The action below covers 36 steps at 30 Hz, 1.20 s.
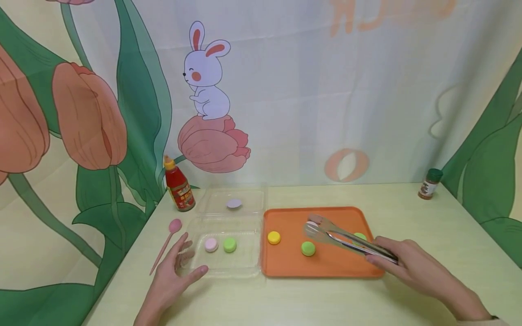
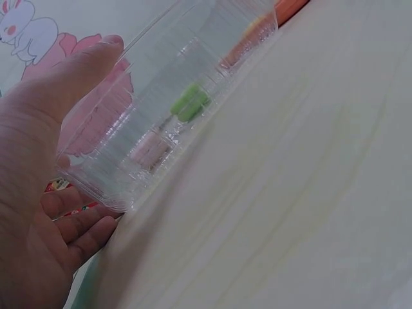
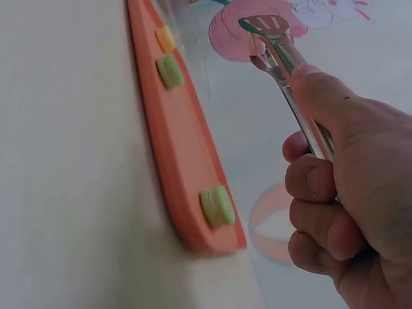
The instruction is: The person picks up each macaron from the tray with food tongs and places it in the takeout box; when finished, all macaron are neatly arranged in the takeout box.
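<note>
My right hand (image 1: 424, 271) grips metal tongs (image 1: 346, 242) above the orange tray (image 1: 334, 267). Between the tong heads sits a pale pink macaron (image 3: 256, 45), partly covered by the slotted tip. On the tray lie a yellow macaron (image 1: 274, 237), a green macaron (image 1: 308, 248) and another green macaron (image 3: 217, 206) partly behind the tongs. My left hand (image 1: 169, 276) is spread around the near left corner of a clear plastic box (image 1: 244, 271), thumb in front and fingers at the side. Inside the box are a pink macaron (image 1: 210, 245) and a green macaron (image 1: 230, 245).
The box's clear lid (image 1: 212, 203) lies folded back, with a pale oval (image 1: 234, 203) on it. A pink spoon (image 1: 167, 242) and a red sauce bottle (image 1: 179, 188) are at the left. A green-capped spice jar (image 1: 430, 184) stands back right, before a printed curtain (image 1: 285, 113).
</note>
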### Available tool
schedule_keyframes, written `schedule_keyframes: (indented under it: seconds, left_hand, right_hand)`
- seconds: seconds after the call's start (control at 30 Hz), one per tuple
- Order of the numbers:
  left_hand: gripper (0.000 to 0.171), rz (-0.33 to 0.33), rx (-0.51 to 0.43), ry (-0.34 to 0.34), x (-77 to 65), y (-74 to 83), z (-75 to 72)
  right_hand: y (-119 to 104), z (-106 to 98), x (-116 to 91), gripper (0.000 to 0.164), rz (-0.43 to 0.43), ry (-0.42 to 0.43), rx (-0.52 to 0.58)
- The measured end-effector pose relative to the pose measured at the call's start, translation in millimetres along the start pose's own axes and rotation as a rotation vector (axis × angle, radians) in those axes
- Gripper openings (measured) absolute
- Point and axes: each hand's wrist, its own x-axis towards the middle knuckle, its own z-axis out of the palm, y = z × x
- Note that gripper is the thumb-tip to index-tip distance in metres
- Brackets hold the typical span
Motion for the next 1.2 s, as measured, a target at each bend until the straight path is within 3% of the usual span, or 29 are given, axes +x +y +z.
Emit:
schedule_keyframes:
  seconds: [0.17,0.47,0.67,1.2]
  left_hand:
    - [0.115,0.008,-0.014,-0.001,-1.4,1.2,-0.4]
    - [0.115,0.02,-0.012,0.008,-0.8,-0.1,1.0]
    - [0.116,0.01,-0.006,0.012,-0.5,0.1,0.6]
    - [0.116,0.0,0.003,0.006,-0.4,1.6,0.0]
  right_hand:
    - [-16.0,7.6,29.3,0.023,-0.073,-0.001,0.043]
    - [-42.5,24.5,73.8,0.027,-0.025,-0.109,0.094]
    - [-58.0,34.8,97.7,0.032,-0.001,-0.177,0.057]
    - [-86.3,47.8,142.2,0.037,-0.092,-0.342,-0.039]
